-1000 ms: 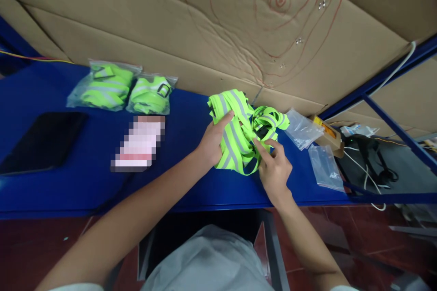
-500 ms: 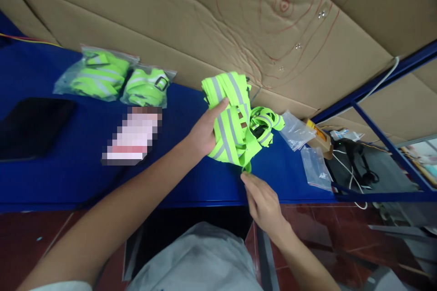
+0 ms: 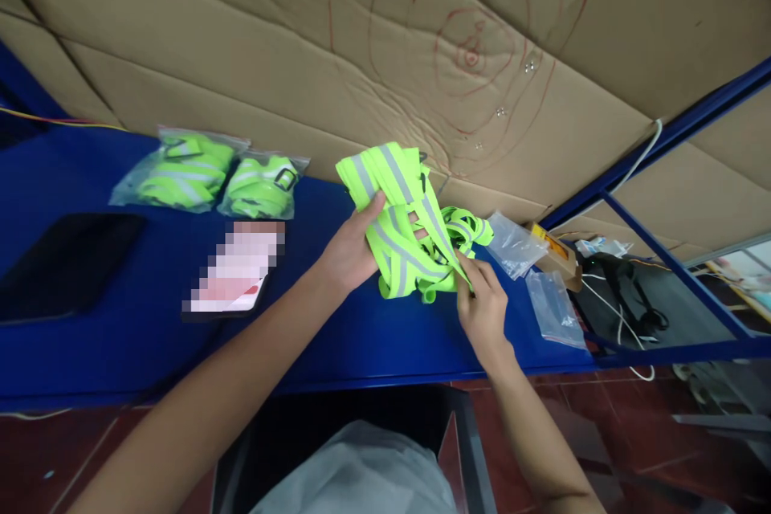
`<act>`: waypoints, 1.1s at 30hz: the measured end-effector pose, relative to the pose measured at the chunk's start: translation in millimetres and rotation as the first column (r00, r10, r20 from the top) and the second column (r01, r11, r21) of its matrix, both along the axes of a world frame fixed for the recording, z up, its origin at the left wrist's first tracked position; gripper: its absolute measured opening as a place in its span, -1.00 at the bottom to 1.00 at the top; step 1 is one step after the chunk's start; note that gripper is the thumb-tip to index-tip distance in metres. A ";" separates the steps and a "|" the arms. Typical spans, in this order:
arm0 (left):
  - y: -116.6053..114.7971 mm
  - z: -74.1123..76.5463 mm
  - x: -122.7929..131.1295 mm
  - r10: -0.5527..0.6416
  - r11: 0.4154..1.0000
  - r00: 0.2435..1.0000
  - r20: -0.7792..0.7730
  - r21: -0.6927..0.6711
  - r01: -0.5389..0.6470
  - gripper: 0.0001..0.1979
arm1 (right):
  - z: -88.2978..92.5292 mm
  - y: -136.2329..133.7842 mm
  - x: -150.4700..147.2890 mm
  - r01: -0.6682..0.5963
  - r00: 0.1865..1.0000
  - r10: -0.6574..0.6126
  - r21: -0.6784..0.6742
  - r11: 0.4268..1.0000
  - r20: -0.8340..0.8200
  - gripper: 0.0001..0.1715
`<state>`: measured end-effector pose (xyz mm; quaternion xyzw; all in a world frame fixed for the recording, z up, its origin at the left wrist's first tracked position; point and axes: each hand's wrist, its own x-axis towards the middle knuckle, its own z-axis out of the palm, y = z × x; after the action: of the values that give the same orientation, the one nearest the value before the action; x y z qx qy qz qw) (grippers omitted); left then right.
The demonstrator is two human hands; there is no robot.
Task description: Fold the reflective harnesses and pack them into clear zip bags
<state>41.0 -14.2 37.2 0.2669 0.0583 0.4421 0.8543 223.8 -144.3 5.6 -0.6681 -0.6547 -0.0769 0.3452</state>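
Above the blue counter (image 3: 373, 337), the left hand (image 3: 349, 253) was closed around the strap bunch (image 3: 401, 237), bright green with grey stripes, thumb on top. The right hand (image 3: 485, 309) pinched one loose strap at the bunch's lower right side. Two empty clear bags (image 3: 511, 241) lay just to the right. Two filled bags (image 3: 181, 181) lay well off to the left, by the cardboard wall (image 3: 241, 56). The loops looked tangled, so a hard pull could knot them tighter, or the folds could slip apart.

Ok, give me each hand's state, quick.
Left hand: closed on the vest.
Right hand: pinching the same vest.
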 end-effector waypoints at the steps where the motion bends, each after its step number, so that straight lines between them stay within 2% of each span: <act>1: 0.7 -0.2 0.9 0.005 1.000 1.000 0.004 -0.004 -0.005 -0.46 | -5.3 -2.7 -3.8 0.079 0.996 -0.078 -0.009 0.997 0.042 -0.45; 2: 0.7 -1.0 2.2 0.011 1.000 1.000 0.004 -0.007 -0.011 -0.46 | -8.9 -6.4 -7.4 0.126 0.989 -0.121 -0.046 0.991 0.087 -0.39; 3: 0.1 -2.1 3.7 0.013 1.000 1.000 -0.002 -0.010 -0.013 -0.46 | -10.3 -10.4 -10.3 0.125 0.985 -0.110 -0.110 0.986 0.133 -0.34; 5: -2.1 -5.3 6.8 0.004 1.000 0.999 -0.032 -0.023 -0.004 -0.49 | -4.8 -17.7 -10.4 0.013 0.983 0.036 -0.267 0.964 0.180 -0.24; 7: -4.7 -8.8 9.1 -0.026 0.999 0.997 -0.075 -0.032 0.023 -0.51 | 11.7 -20.0 -1.6 -0.129 0.976 0.183 -0.360 0.924 0.121 -0.16; 9: -7.5 -12.4 10.7 -0.075 0.997 0.991 -0.114 -0.027 0.072 -0.49 | 34.5 -13.1 11.8 -0.198 0.980 0.198 -0.313 0.929 -0.033 -0.14; 10: -9.2 -14.1 11.4 -0.104 0.995 0.985 -0.136 -0.021 0.102 -0.47 | 45.7 -5.7 17.5 -0.220 0.972 0.192 -0.236 0.946 -0.137 -0.15; 12: -13.2 -17.6 12.8 -0.161 0.987 0.968 -0.193 -0.008 0.163 -0.43 | 62.4 15.1 22.4 -0.286 0.903 0.242 -0.077 0.955 -0.356 -0.12; 13: -15.5 -19.2 13.7 -0.177 0.983 0.957 -0.228 0.002 0.182 -0.41 | 66.5 27.0 20.8 -0.329 0.852 0.277 -0.042 0.944 -0.443 -0.10; 15: -19.7 -22.1 15.3 -0.175 0.980 0.938 -0.301 0.034 0.194 -0.40 | 65.5 48.7 10.6 -0.411 0.749 0.333 -0.008 0.911 -0.573 -0.09; 17: -22.3 -24.2 16.7 -0.159 0.980 0.920 -0.357 0.054 0.190 -0.38 | 55.6 63.2 -3.3 -0.417 0.690 0.342 0.035 0.908 -0.638 -0.16; 19: -22.8 -26.2 17.9 -0.164 0.979 0.904 -0.394 0.048 0.198 -0.35 | 42.6 69.1 -13.9 -0.349 0.704 0.312 0.072 0.934 -0.637 -0.29; 22: -22.3 -30.1 20.2 -0.192 0.978 0.887 -0.420 -0.006 0.209 -0.32 | 27.1 69.9 -17.2 -0.198 0.780 0.227 0.114 0.974 -0.584 -0.48; 25: -24.0 -34.4 23.3 -0.209 0.978 0.876 -0.435 -0.080 0.194 -0.37 | 22.3 71.5 -9.8 -0.169 0.772 0.198 0.106 0.980 -0.604 -0.54; 27: -26.3 -35.6 24.7 -0.228 0.974 0.867 -0.444 -0.101 0.204 -0.39 | 24.7 73.6 -2.1 -0.209 0.705 0.198 0.067 0.976 -0.681 -0.52; 29: -28.3 -35.4 25.1 -0.261 0.965 0.861 -0.437 -0.109 0.237 -0.41 | 30.0 75.0 6.5 -0.329 0.603 0.214 0.004 0.944 -0.768 -0.49; 31: -29.3 -35.4 25.1 -0.305 0.952 0.858 -0.412 -0.122 0.280 -0.44 | 35.4 75.5 14.8 -0.498 0.506 0.232 -0.061 0.865 -0.831 -0.43; 33: -29.7 -37.1 25.7 -0.346 0.938 0.853 -0.390 -0.141 0.317 -0.49 | 39.1 75.5 20.9 -0.595 0.471 0.229 -0.115 0.795 -0.852 -0.39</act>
<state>66.6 -43.8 0.2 0.3289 0.2045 0.2201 0.8953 244.6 -68.8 44.6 -0.4995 -0.5708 0.4552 0.4663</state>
